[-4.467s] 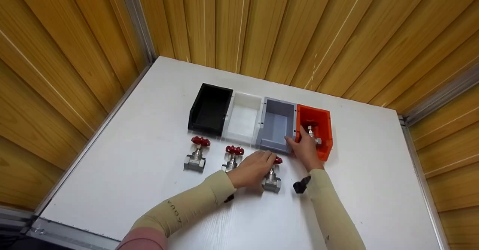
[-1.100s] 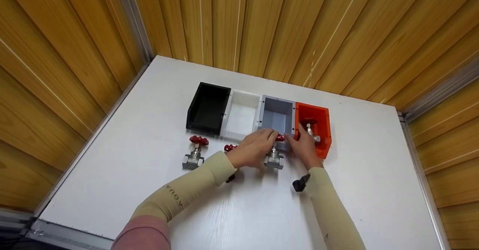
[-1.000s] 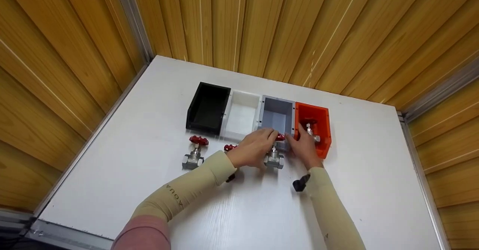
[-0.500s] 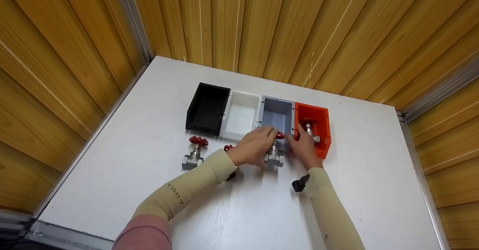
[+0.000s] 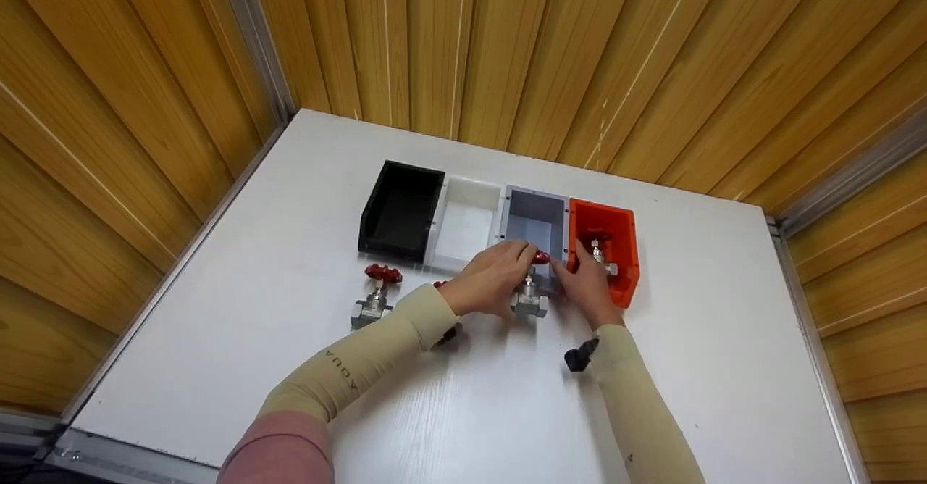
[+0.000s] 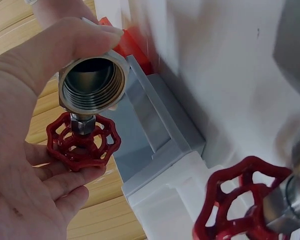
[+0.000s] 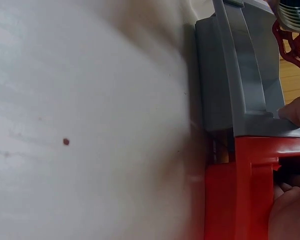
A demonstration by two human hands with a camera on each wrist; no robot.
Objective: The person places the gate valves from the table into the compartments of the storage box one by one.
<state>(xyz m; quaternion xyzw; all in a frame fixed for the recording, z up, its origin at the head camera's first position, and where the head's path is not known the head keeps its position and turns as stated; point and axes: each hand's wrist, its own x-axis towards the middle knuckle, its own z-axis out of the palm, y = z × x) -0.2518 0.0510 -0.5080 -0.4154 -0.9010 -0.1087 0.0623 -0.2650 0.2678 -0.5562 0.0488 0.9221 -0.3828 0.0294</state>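
Observation:
My left hand [image 5: 492, 274] grips a gate valve [image 5: 531, 303] with a red handwheel. In the left wrist view the thumb lies on its threaded metal body and the fingers are by the handwheel [image 6: 80, 150]. The valve is above the table at the front of the grey bin [image 5: 537, 198]. My right hand [image 5: 588, 288] pinches the adjoining walls of the grey bin and the orange bin [image 5: 627, 252], thumb on the grey side, fingers inside the orange one. Another valve [image 5: 597, 252] sits in the orange bin, partly hidden by that hand.
To the left of the grey bin stand a white bin [image 5: 442, 248] and a black bin [image 5: 366, 227], all in one row. One valve [image 5: 373, 303] stands before the black bin. Another red-wheeled valve [image 6: 249, 200] is mostly hidden behind my left arm in the head view.
Since the oldest frame, my left hand has carried the valve off the table and forward to the grey bin, edging farther forward in the last second. My right hand stays on the bins.

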